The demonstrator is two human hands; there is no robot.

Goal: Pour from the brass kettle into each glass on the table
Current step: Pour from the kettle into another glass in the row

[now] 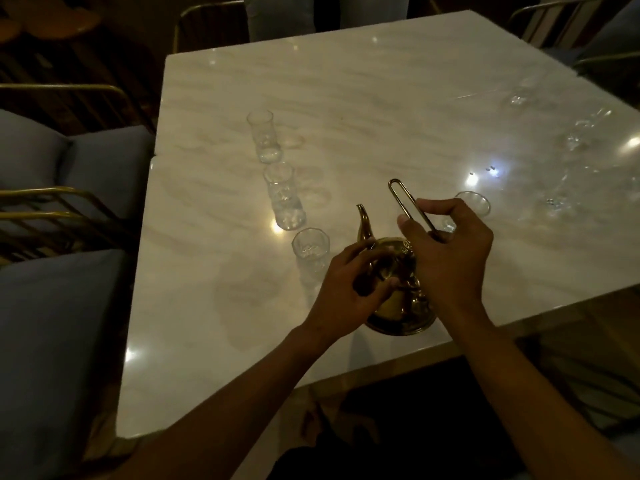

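Observation:
A brass kettle (398, 306) stands on the white marble table (381, 109) near its front edge, spout (363, 225) pointing away to the left. My right hand (450, 258) pinches its tall looped wire handle (408, 206), which stands upright. My left hand (349, 285) rests on the kettle's top, fingers curled over what seems to be the lid. Three clear glasses stand in a row left of the spout: one far (264, 138), one middle (284, 195), one near (310, 252). Another glass (471, 206) shows behind my right hand.
Several more clear glasses (581, 133), blurred, stand along the table's right side. Blue-cushioned chairs with brass frames (69, 161) flank the left; more chairs sit at the far corners. A person's legs (280, 15) stand beyond the far edge. My knees are below the front edge.

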